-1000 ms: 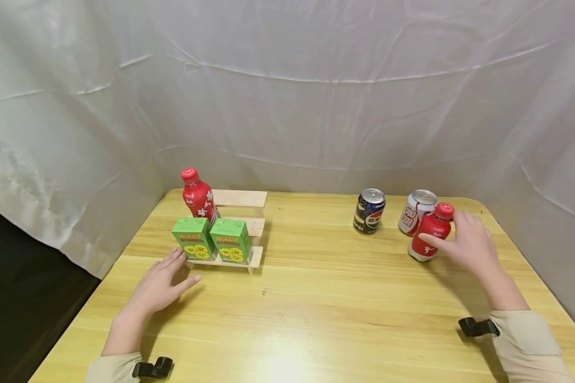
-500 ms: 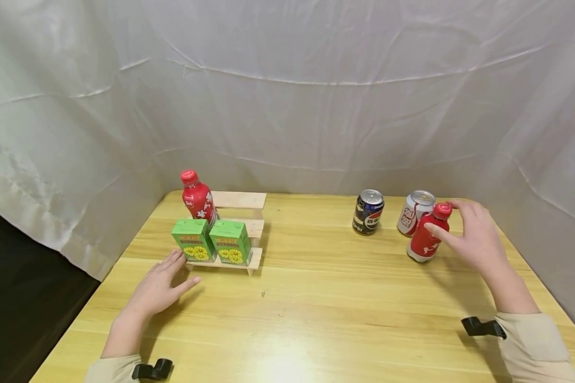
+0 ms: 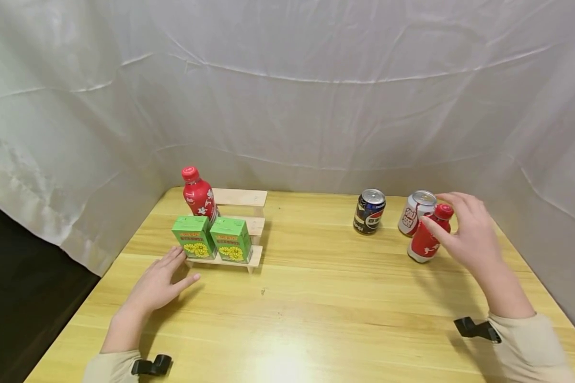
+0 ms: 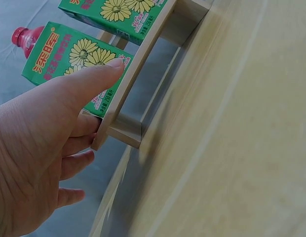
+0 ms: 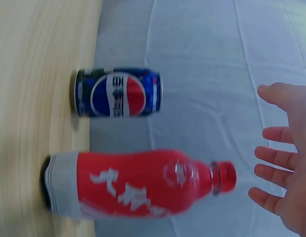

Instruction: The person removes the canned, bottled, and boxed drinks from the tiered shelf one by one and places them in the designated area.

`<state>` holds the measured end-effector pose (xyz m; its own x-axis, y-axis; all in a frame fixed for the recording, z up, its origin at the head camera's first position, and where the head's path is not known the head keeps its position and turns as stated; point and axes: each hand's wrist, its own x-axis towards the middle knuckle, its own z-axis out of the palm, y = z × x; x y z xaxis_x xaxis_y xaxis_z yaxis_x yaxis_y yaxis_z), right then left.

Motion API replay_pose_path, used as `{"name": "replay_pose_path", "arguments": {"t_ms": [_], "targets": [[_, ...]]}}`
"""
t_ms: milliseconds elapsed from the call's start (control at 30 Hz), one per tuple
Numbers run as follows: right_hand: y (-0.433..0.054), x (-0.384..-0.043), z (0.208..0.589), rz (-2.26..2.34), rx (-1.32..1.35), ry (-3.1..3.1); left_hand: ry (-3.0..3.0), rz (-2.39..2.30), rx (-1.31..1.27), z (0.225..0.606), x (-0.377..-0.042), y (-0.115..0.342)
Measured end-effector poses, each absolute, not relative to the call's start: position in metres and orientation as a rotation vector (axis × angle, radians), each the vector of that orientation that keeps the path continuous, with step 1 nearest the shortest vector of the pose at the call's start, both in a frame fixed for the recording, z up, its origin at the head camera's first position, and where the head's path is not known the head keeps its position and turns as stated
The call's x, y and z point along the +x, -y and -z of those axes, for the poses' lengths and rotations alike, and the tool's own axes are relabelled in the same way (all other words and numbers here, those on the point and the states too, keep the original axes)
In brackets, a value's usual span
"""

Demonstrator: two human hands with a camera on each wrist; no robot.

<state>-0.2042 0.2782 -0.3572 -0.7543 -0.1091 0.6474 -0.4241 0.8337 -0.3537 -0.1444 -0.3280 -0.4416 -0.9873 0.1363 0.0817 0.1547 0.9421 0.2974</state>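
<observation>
My left hand [image 3: 158, 284] is beside the front left corner of a small wooden stepped rack [image 3: 256, 258], its fingertips at the rack's end and its thumb extended in front. Two green juice cartons [image 3: 194, 239] with yellow flowers stand on the front step; a red bottle [image 3: 199, 197] stands behind them. In the left wrist view my thumb overlaps the nearer carton [image 4: 69, 59]. At the right, my right hand [image 3: 471, 231] is spread near the top of another red bottle [image 3: 426, 242]. The right wrist view shows a gap between its fingers and the bottle's cap [image 5: 224, 177].
A dark blue Pepsi can [image 3: 369, 211] stands left of the right-hand bottle. Behind that bottle is a white and red can [image 3: 414, 210], partly covered by it. Grey cloth [image 3: 316, 117] hangs behind the wooden table [image 3: 316, 298].
My right hand has risen from around the right-hand red bottle's upper part, its fingers now higher and off it. The bottle still stands in place. My left hand has hardly moved.
</observation>
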Motion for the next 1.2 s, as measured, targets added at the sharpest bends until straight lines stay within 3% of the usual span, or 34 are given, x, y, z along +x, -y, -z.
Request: {"name": "replay_pose_path", "arguments": {"t_ms": [500,1200], "targets": [[-0.209,-0.221,0.365,-0.597,0.725,2.242,3.027,0.469,-0.235,0.442,-0.144,0.328],[-0.119,-0.241,0.375,-0.669,0.916,2.233,3.016,0.441,-0.242,0.443,-0.143,0.327]]}}
